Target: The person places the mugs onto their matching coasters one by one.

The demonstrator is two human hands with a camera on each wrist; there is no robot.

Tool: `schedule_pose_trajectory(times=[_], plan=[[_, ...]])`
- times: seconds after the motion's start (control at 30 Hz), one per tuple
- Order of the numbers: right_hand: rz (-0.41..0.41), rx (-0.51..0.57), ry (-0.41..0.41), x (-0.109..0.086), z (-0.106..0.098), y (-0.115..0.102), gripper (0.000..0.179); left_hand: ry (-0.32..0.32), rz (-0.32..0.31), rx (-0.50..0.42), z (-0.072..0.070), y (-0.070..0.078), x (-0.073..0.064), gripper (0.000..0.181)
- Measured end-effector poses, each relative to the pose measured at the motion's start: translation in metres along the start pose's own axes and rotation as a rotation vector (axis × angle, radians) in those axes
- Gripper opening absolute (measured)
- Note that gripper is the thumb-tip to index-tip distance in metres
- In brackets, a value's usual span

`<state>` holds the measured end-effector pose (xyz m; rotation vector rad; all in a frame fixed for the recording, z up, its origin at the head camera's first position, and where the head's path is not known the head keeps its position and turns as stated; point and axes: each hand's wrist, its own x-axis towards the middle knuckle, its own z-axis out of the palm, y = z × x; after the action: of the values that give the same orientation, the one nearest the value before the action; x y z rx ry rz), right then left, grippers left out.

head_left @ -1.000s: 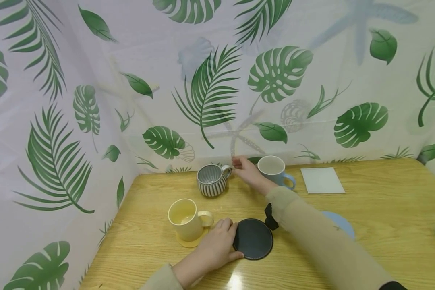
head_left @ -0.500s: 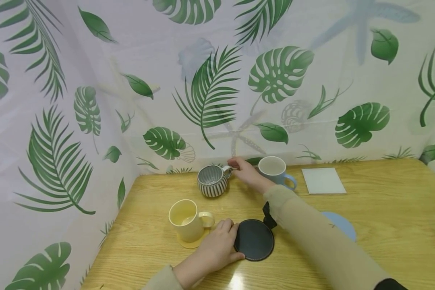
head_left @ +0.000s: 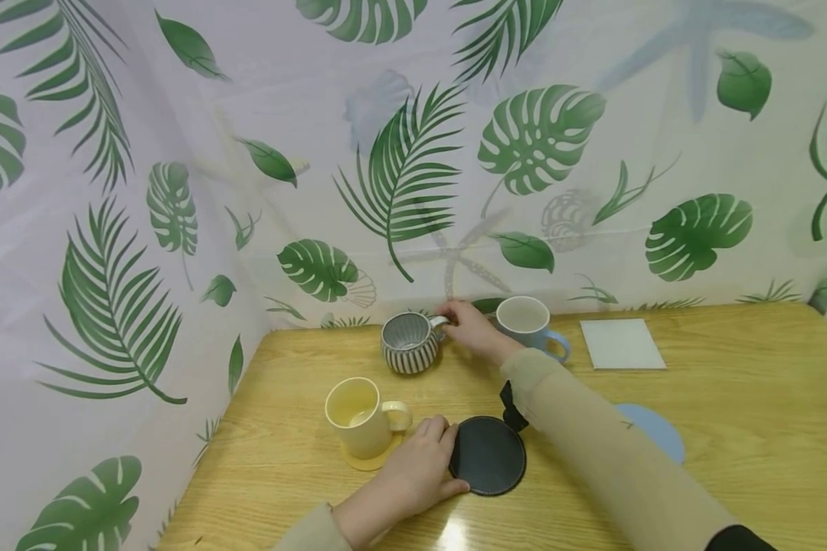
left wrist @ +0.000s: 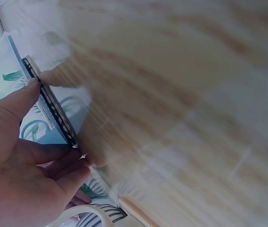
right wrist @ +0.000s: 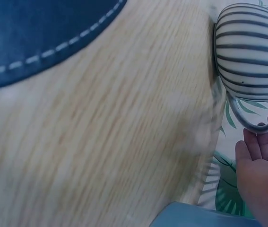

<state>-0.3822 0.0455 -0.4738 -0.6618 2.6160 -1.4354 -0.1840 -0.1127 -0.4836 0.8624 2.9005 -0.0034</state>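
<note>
At the back of the table stands a round mug with dark and white stripes. My right hand pinches its looped handle from the right; the right wrist view shows the thumb and fingertips at the striped mug's handle. The mug rests upright on the table. Nearer to me, a round black coaster with a stitched rim lies flat. My left hand holds its left edge between thumb and fingers, and the left wrist view shows the coaster edge-on in that hand.
A yellow mug stands on a yellow coaster left of my left hand. Behind my right wrist is a blue mug. Further right lie a white square coaster and a blue round one. A leaf-print cloth backs the table.
My right hand has come slightly closer to the striped mug, and its fingers have closed on the handle. The left hand keeps its place at the black coaster. The head view has shifted a little.
</note>
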Motion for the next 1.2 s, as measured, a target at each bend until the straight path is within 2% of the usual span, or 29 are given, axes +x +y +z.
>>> schedule_pose_trajectory(times=[0.27, 0.47, 0.6, 0.73, 0.87, 1.1, 1.2], plan=[[0.094, -0.021, 0.013, -0.004, 0.005, 0.004, 0.010, -0.009, -0.009, -0.004, 0.001, 0.000, 0.000, 0.083], [0.057, 0.002, -0.001, -0.008, 0.007, 0.005, 0.011, -0.007, -0.013, 0.009, 0.002, -0.001, 0.001, 0.083], [0.061, 0.077, -0.016, -0.010, 0.009, 0.010, 0.011, -0.009, -0.015, 0.010, 0.003, -0.002, 0.000, 0.084], [0.089, 0.242, -0.057, -0.012, 0.012, 0.016, 0.008, -0.019, -0.013, 0.008, 0.002, -0.001, 0.001, 0.084], [0.110, 0.393, -0.096, -0.015, 0.010, 0.018, 0.015, -0.028, -0.010, 0.011, 0.001, 0.001, 0.000, 0.084], [0.199, 0.392, -0.072, -0.017, 0.011, 0.014, 0.031, -0.031, -0.018, 0.010, 0.000, 0.001, 0.000, 0.084], [0.219, 0.436, -0.078, -0.017, 0.013, 0.012, 0.036, -0.030, -0.016, 0.006, -0.001, 0.001, 0.000, 0.084]])
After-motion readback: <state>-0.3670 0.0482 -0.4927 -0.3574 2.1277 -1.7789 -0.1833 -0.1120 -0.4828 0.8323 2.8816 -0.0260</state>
